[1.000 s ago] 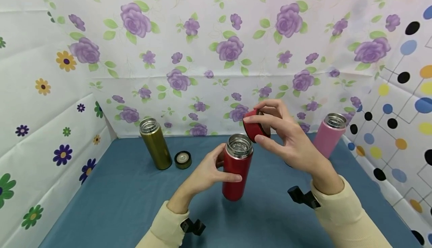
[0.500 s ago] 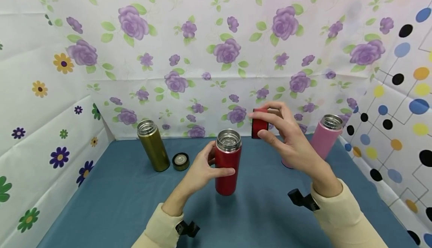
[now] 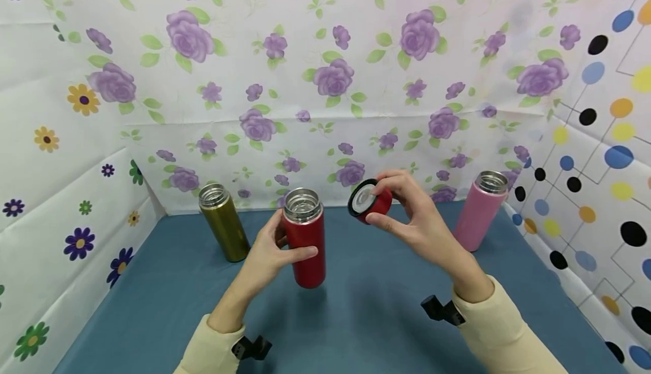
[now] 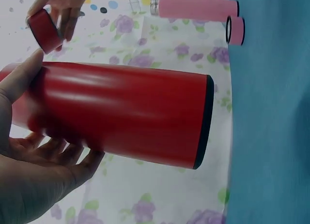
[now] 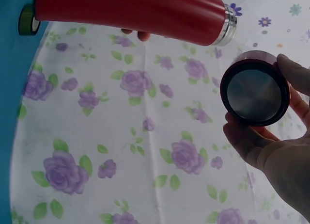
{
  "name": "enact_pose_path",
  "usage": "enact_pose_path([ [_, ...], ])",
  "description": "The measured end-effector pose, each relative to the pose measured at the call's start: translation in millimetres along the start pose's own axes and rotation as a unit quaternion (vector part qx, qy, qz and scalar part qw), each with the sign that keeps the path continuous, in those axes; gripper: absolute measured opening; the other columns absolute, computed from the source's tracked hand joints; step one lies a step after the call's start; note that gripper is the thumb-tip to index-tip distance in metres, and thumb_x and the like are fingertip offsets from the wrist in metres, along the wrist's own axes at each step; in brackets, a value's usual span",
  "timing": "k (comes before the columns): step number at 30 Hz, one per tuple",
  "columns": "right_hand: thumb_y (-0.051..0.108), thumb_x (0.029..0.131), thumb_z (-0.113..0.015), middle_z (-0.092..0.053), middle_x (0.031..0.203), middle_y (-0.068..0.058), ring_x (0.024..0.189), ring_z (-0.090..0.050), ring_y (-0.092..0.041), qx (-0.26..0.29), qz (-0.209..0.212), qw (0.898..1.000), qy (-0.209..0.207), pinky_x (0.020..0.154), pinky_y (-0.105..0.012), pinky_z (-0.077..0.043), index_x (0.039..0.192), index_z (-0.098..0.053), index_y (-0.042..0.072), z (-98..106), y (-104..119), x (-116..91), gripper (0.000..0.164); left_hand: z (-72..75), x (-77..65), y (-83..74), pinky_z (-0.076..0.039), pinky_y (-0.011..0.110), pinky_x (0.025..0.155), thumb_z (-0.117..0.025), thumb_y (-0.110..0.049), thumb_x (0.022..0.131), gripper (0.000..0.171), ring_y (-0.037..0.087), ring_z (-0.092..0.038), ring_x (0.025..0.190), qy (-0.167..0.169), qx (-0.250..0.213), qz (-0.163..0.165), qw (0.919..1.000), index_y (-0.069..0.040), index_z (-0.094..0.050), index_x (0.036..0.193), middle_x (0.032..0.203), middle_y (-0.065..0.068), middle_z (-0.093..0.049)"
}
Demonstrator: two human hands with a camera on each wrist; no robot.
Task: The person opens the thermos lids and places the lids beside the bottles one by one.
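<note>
My left hand (image 3: 267, 252) grips a red vacuum flask (image 3: 310, 244) round its body, thumb across the front. The flask is upright, its bare steel mouth uncovered, and its base looks raised off the table. To its right, my right hand (image 3: 414, 221) pinches the red flask lid (image 3: 370, 200) between thumb and fingers, apart from the mouth. The lid is tilted, its pale inner side turned left in the head view. A dark shiny round face of the lid (image 5: 254, 93) shows in the right wrist view.
A gold-green flask (image 3: 226, 227) stands lidless at left; its lid (image 5: 29, 20) shows in the right wrist view. At right stands a lidless pink flask (image 3: 480, 210), with a pink lid (image 4: 236, 30) beside it in the left wrist view. Patterned cloth walls surround the blue table (image 3: 351, 323).
The red flask has moved left, away from the lid. The right hand has turned the lid so its inner side shows. The head view has shifted slightly.
</note>
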State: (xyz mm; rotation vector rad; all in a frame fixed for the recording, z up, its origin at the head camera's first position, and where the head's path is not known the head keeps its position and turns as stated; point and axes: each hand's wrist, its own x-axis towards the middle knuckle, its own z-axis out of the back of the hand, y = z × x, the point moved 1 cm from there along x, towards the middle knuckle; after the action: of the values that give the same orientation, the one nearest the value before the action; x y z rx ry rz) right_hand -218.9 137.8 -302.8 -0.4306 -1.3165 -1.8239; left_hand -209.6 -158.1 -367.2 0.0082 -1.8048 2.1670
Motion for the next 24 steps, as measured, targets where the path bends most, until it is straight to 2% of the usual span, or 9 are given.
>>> enact_pose_path([
  [6, 0.001, 0.091, -0.078, -0.055, 0.141, -0.008, 0.129, -0.056, -0.022, 0.007, -0.034, 0.999, -0.014, 0.112, -0.030, -0.042, 0.118, -0.057, 0.009, -12, -10, -5, 0.035, 21.4, -11.2, 0.4, -0.054, 0.049, 0.100, -0.085, -0.020, 0.088, 0.077, 0.033, -0.058, 0.127, -0.008, 0.013, 0.008, 0.9999, -0.018, -0.042, 0.152, 0.142, 0.009, -0.057],
  [13, 0.000, 0.091, -0.078, -0.056, 0.143, -0.012, 0.128, -0.059, -0.023, 0.023, -0.055, 0.998, -0.001, 0.107, -0.030, -0.048, 0.112, -0.057, 0.007, -25, -23, -8, 0.030, 47.7, -23.7, 2.4, -0.053, 0.048, 0.099, -0.084, -0.018, 0.089, 0.075, 0.033, -0.058, 0.126, -0.020, 0.048, 0.017, 0.9985, -0.016, -0.043, 0.151, 0.141, 0.010, -0.059],
  [17, 0.002, 0.092, -0.079, -0.055, 0.147, -0.010, 0.132, -0.057, -0.022, 0.020, -0.069, 0.997, -0.002, 0.108, -0.030, -0.048, 0.110, -0.057, 0.009, -30, -27, -9, 0.030, 58.1, -27.1, 1.3, -0.055, 0.042, 0.097, -0.083, -0.017, 0.090, 0.075, 0.034, -0.060, 0.125, -0.023, 0.051, 0.014, 0.9983, -0.016, -0.041, 0.152, 0.140, 0.011, -0.059],
  [24, 0.007, 0.091, -0.082, -0.057, 0.146, -0.006, 0.134, -0.057, -0.023, 0.017, -0.079, 0.997, 0.007, 0.108, -0.035, -0.049, 0.107, -0.056, 0.010, -43, -34, -9, 0.030, 78.2, -35.1, -4.7, -0.059, 0.037, 0.091, -0.082, -0.013, 0.090, 0.080, 0.033, -0.061, 0.124, 0.007, 0.059, 0.011, 0.9982, -0.012, -0.035, 0.155, 0.143, 0.015, -0.055],
])
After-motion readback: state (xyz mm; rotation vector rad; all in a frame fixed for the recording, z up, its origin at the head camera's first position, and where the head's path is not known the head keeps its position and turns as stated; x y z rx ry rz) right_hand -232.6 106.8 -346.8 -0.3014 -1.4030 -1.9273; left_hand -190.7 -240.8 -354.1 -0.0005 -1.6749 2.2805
